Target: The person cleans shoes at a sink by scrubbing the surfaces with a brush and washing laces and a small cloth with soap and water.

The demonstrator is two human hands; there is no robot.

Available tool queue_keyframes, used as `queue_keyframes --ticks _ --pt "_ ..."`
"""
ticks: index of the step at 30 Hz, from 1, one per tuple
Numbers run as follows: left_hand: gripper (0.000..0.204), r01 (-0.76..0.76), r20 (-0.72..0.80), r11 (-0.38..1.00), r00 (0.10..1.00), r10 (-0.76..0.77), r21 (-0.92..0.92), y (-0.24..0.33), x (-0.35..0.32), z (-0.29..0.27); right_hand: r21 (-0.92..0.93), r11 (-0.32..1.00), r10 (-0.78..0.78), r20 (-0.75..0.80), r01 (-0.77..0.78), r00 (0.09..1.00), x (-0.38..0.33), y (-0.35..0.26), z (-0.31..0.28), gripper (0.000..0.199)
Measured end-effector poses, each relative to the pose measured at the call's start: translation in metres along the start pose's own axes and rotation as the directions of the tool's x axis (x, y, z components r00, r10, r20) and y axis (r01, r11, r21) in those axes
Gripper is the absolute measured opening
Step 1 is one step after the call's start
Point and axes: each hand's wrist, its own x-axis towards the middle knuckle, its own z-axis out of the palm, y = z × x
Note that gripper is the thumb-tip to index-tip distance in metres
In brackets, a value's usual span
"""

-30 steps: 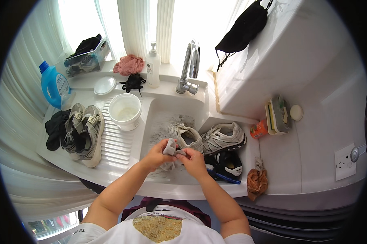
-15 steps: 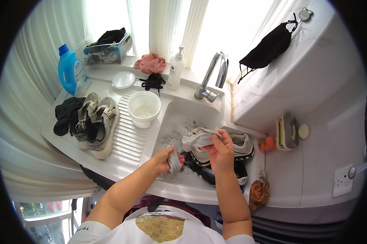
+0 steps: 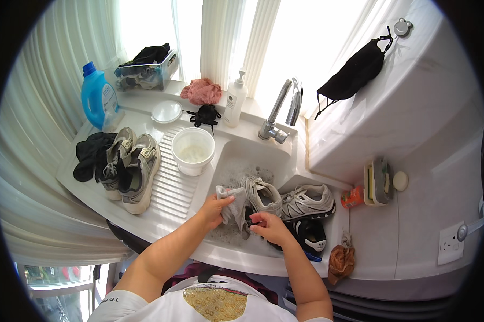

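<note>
Grey cloth (image 3: 236,211) hangs over sink (image 3: 247,153); judged soft, light, likely wet and slippery, best pinched at its bunched upper edge. Left hand (image 3: 214,210) closed on that edge; right hand (image 3: 272,228) half-curled by its lower end, hold unclear.

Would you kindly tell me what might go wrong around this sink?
The crumpled light-grey cloth, held in the left hand, could slip into the whitish suds in the glossy white sink. The round white plastic tub stands close to the sink's edge, so a bump might tip it in.
</note>
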Motion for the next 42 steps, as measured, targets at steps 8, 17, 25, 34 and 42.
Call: queue_keyframes --ticks 8,17,25,34,42 --pt "0.034 -0.128 -0.051 0.988 0.990 0.133 0.081 0.010 -0.013 0.013 0.119 0.970 -0.138 -0.452 0.213 0.881 0.049 -0.025 0.035 0.016" --pt "0.064 -0.058 0.198 0.989 0.976 0.085 -0.137 0.039 -0.026 0.025 -0.272 0.894 -0.446 -0.493 0.355 0.747 0.057 -0.060 0.064 0.030" --pt "0.064 0.079 -0.301 0.996 0.949 -0.089 -0.045 0.022 -0.029 -0.002 0.778 0.589 0.119 -0.349 0.216 0.930 0.070 -0.038 0.038 0.024" --pt "0.044 0.129 -0.046 0.960 0.988 -0.145 -0.248 0.011 -0.003 -0.023 0.377 0.923 -0.058 -0.051 0.073 0.997 0.042 -0.029 0.060 0.033" --pt "0.056 -0.103 -0.025 0.981 0.995 0.101 -0.162 0.015 -0.015 -0.026 -0.257 0.930 -0.343 -0.337 0.265 0.877 0.084 -0.054 0.015 0.022"
